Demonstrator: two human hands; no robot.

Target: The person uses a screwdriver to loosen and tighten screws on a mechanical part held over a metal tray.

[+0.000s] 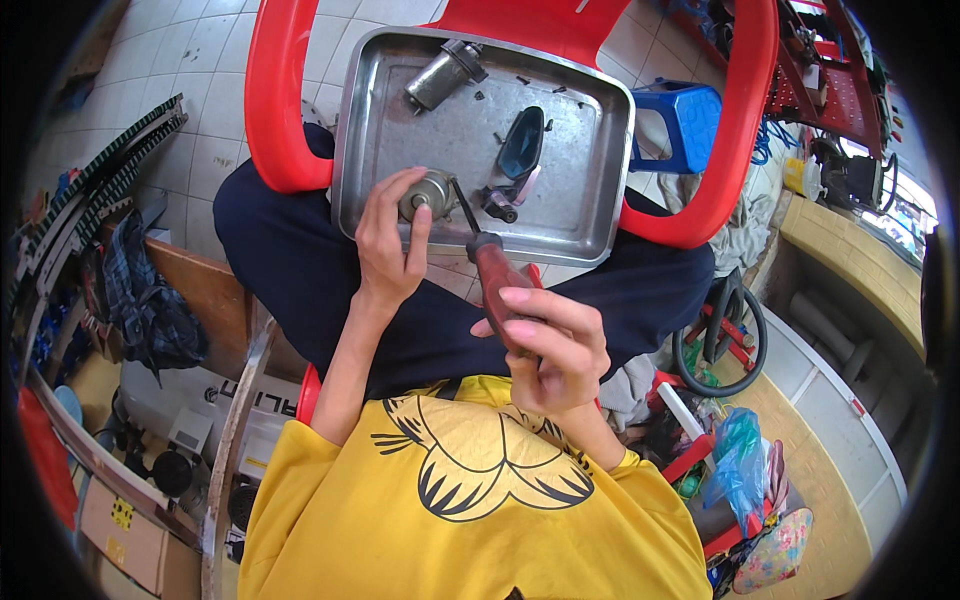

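Note:
My left hand [388, 245] grips a round, dull metal motor part [427, 197] at the near left of a metal tray [385, 135]. In my right hand [558, 350] is a screwdriver [494, 278] with a red handle and a dark shaft. Its tip points up and to the left, at the right edge of the round part; whether it sits in a screw I cannot tell. To the right of the part lie a small dark and silver metal piece [500, 203] and a dark, teardrop-shaped piece [521, 142]. A metal cylinder [440, 78] lies at the tray's far left.
Several small screws [524, 80] are scattered in the tray. A red plastic chair [275, 110] surrounds the tray, its arms rising on both sides. Beyond it on the right stands a blue stool [682, 128]. A black hose [757, 345] and a blue plastic bag [737, 455] lie lower right.

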